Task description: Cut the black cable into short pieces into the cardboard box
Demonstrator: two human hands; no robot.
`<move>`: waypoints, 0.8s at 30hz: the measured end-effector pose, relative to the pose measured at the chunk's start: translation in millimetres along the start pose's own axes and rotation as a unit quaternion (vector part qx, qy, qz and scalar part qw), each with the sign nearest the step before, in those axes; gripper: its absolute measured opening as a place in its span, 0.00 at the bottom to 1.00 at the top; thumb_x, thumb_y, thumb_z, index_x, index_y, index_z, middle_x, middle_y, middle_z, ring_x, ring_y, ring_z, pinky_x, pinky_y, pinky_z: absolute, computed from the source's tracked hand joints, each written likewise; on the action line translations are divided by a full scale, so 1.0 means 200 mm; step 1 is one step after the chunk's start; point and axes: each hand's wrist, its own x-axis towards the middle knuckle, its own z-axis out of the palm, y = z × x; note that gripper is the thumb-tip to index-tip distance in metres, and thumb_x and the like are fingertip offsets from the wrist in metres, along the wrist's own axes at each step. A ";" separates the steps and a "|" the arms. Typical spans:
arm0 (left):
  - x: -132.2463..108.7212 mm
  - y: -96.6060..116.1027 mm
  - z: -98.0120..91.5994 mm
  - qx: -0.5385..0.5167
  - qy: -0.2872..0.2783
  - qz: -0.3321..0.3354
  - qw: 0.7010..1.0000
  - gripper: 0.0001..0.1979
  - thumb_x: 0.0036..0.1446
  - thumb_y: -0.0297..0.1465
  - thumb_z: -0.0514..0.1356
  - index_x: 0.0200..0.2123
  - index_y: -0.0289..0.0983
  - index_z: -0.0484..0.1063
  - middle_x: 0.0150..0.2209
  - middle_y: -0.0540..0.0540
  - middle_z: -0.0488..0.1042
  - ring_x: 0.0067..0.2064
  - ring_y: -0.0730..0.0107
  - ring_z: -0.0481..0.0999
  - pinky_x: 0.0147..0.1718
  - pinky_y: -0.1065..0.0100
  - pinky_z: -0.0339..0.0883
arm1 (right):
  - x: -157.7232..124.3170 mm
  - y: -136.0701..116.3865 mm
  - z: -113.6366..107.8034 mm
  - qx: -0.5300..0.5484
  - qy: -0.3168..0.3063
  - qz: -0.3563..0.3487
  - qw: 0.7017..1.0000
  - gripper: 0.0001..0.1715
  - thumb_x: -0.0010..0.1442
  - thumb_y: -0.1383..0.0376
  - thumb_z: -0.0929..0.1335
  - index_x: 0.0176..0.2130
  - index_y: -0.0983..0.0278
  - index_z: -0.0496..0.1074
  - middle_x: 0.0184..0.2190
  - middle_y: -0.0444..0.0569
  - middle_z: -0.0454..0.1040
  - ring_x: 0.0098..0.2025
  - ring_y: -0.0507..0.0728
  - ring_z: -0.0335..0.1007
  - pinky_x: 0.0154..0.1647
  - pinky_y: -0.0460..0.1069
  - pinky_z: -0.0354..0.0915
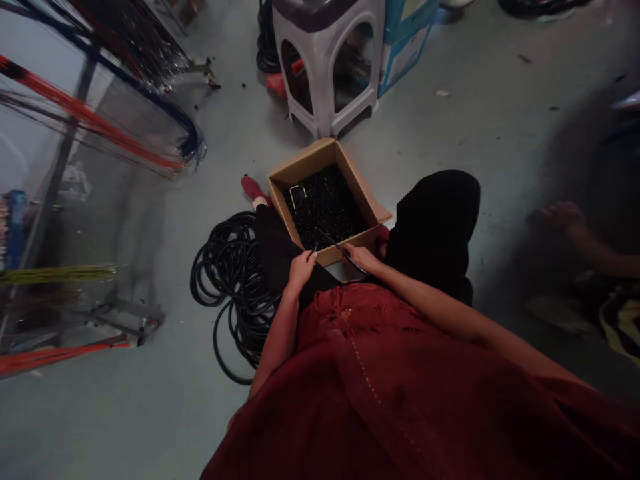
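In front of me an open cardboard box (pixel 361 193) holds a heap of small black pieces (pixel 325 207). My right hand (pixel 361 259) is closed around dark scissors (pixel 354 264), whose thin blades point up and left over the box's near edge. Just left of them, my left hand (pixel 301 268) pinches a short dark end, apparently of black tubing; its path behind the fingers is hidden. Beside my left leg lies a loose coil of black tubing (pixel 235 280). A pale, thin rectangular outline (pixel 298 189) shows on the heap at its left side.
Beyond the box stand a grey plastic stool (pixel 323 73) and a blue carton (pixel 407 50). Metal racks (pixel 75 127) hung with red, blue and yellow cables (pixel 60 273) line the left. Another person's blurred hand (pixel 565 217) is at the right.
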 end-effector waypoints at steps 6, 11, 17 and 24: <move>0.01 -0.03 0.01 -0.041 0.015 -0.016 0.999 0.18 0.57 0.38 0.55 0.48 0.36 0.71 0.29 0.47 0.75 0.30 0.70 0.72 0.31 0.72 0.61 | 0.01 -0.01 0.01 0.014 -0.010 -0.018 1.000 0.23 0.62 0.57 0.61 0.54 0.63 0.63 0.43 0.53 0.76 0.44 0.60 0.73 0.37 0.46 0.61; 0.02 -0.04 0.02 -0.069 0.019 -0.032 0.997 0.18 0.57 0.35 0.55 0.49 0.35 0.70 0.28 0.48 0.75 0.28 0.72 0.72 0.29 0.72 0.62 | 0.00 -0.02 0.02 0.014 -0.023 -0.037 0.999 0.23 0.62 0.52 0.62 0.51 0.63 0.66 0.42 0.53 0.77 0.43 0.61 0.73 0.37 0.47 0.61; 0.02 -0.02 0.02 -0.104 0.024 -0.050 0.993 0.18 0.57 0.36 0.55 0.48 0.34 0.70 0.27 0.49 0.74 0.22 0.77 0.67 0.25 0.74 0.60 | -0.01 -0.02 0.02 0.008 -0.030 -0.048 0.998 0.25 0.62 0.48 0.61 0.49 0.62 0.68 0.42 0.54 0.77 0.44 0.63 0.73 0.39 0.49 0.62; 0.01 -0.03 0.01 -0.141 0.034 -0.060 0.988 0.20 0.57 0.37 0.55 0.51 0.35 0.68 0.28 0.49 0.74 0.21 0.79 0.65 0.24 0.75 0.60 | -0.02 -0.04 0.02 0.010 -0.051 -0.057 0.997 0.26 0.62 0.48 0.61 0.50 0.62 0.66 0.43 0.54 0.76 0.44 0.62 0.73 0.38 0.48 0.62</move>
